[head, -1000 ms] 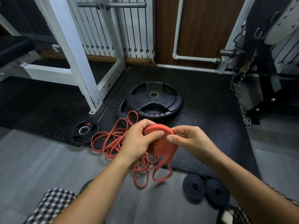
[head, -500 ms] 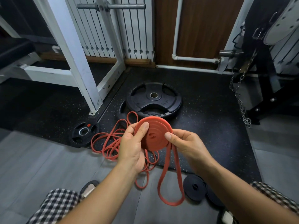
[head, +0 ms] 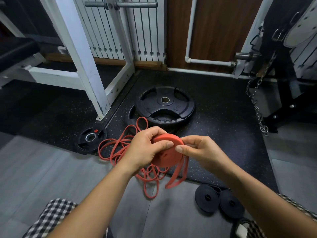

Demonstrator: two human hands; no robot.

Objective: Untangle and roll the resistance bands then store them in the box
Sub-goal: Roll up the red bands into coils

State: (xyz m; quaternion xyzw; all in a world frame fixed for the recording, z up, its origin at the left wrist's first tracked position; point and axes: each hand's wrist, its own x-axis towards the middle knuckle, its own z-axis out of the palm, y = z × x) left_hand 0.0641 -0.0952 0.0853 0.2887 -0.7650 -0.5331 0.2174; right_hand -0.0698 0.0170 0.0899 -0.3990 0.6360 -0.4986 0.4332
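Observation:
A red resistance band is wound into a flat roll (head: 167,154) held in front of me above the floor. My left hand (head: 145,148) grips the roll from the left, thumb across its face. My right hand (head: 199,150) pinches the roll's right edge with thumb and fingers. A short loose tail of the same band (head: 176,177) hangs below the roll. A tangle of thin red bands (head: 120,148) lies on the floor behind my left hand. Two rolled black bands (head: 218,202) lie on the floor at lower right. No box is in view.
A large black weight plate (head: 165,104) lies on the speckled rubber mat, a small plate (head: 91,137) to its left. White rack legs (head: 89,69) stand at the left. A chain (head: 257,109) hangs at the right by dark machine parts.
The roll has tilted from facing me to lying flatter between my hands. The hanging tail is shorter than half a second ago, more of it wound on.

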